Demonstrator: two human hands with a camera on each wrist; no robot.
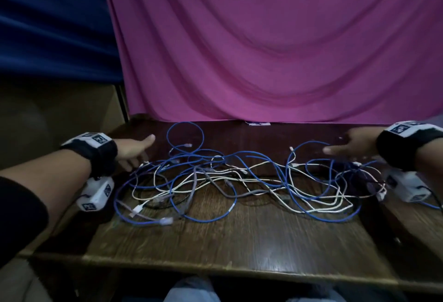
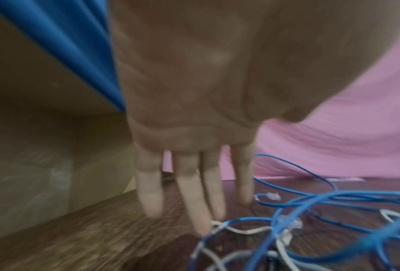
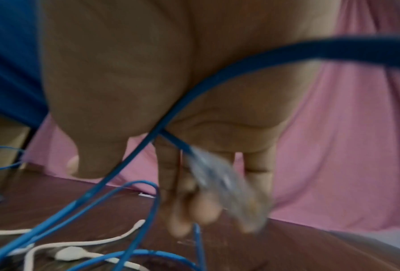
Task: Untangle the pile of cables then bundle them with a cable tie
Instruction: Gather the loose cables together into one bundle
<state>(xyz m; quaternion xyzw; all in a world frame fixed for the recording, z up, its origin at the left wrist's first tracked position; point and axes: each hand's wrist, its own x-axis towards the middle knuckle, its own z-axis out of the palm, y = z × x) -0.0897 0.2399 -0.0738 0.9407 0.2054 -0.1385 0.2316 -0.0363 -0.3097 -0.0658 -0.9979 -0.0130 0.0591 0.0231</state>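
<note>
A tangled pile of blue, white and grey cables (image 1: 239,181) sprawls across the middle of the dark wooden table (image 1: 239,241). My left hand (image 1: 141,154) hovers at the pile's left end, fingers straight. In the left wrist view its fingertips (image 2: 201,225) reach down to the nearest blue and white cables (image 2: 310,210). My right hand (image 1: 335,146) is spread over the pile's right end, palm down. In the right wrist view a blue cable (image 3: 194,95) with a clear plug (image 3: 227,187) crosses in front of the palm, blurred; no finger curls round it. No cable tie shows.
A pink cloth (image 1: 263,50) hangs behind the table and a blue curtain (image 1: 48,26) at the back left. A small white label (image 1: 257,123) lies at the table's far edge. The front strip of the table is bare wood. My knees show below the near edge.
</note>
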